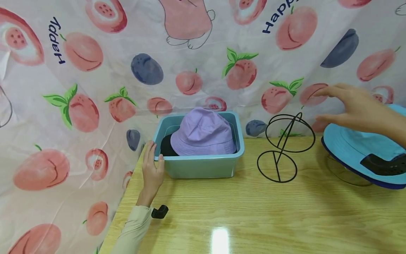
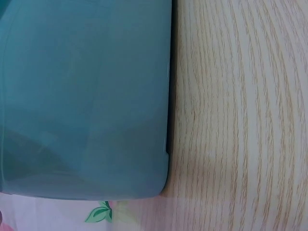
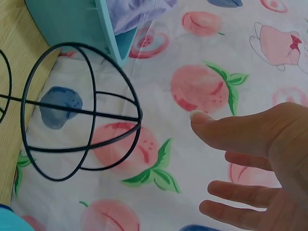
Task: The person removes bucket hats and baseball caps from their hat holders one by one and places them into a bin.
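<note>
My left hand (image 1: 153, 173) touches the left end of a teal plastic bin (image 1: 200, 167), fingers straight along its rim and thumb at the front corner. Inside the bin sits a lilac bucket hat (image 1: 204, 130), crown up, beside something black (image 1: 167, 145), mostly hidden. In the left wrist view only the bin's wall (image 2: 86, 110) and the table appear. My right hand (image 1: 355, 106) hovers with nothing in it, fingers and thumb apart. Left of it stands a black wire hat stand (image 1: 281, 151), bare of any hat. The right wrist view shows the wire stand (image 3: 94, 113) apart from the fingers.
A light blue bucket hat (image 1: 345, 143) with a dark blue underside rests at the right, below my right forearm, over a clear, see-through support (image 1: 339, 173). Behind the wooden table (image 1: 253, 215) hangs a fruit-print cloth (image 1: 190, 53), close behind the bin.
</note>
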### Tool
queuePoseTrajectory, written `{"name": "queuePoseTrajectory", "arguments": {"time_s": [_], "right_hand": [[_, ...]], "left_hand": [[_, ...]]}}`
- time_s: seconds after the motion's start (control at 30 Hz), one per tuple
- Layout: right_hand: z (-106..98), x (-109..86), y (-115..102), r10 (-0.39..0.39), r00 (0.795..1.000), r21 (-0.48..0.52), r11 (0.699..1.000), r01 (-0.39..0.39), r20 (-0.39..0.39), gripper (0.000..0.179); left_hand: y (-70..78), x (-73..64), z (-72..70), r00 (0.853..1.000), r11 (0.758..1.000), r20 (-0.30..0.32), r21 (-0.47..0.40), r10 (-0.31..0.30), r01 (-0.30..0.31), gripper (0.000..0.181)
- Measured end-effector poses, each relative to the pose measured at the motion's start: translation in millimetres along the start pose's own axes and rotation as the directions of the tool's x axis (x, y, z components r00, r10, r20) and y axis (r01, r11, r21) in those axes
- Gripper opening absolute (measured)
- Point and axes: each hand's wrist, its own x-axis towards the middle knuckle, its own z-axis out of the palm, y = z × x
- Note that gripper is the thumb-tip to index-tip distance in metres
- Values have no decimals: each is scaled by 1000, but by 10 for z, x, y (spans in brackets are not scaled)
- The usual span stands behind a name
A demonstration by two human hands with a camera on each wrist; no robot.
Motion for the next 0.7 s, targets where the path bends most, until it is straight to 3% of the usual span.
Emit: {"name": "queuePoseTrajectory", "arguments": {"time_s": [0.27, 0.5, 0.7], "right_hand": [[-7, -63, 120, 47, 999, -67, 997, -46, 18, 67], [-6, -113, 209, 34, 999, -71, 997, -32, 27, 65], [-14, -161, 310, 81, 995, -113, 991, -75, 56, 66]], "left_hand": [[0, 1, 3, 1000, 1000, 9, -3, -7, 7, 45], [-4, -1, -1, 1000, 1000, 10, -1, -11, 11, 44], [0, 0, -5, 1000, 1000, 11, 0, -13, 13, 45]]}}
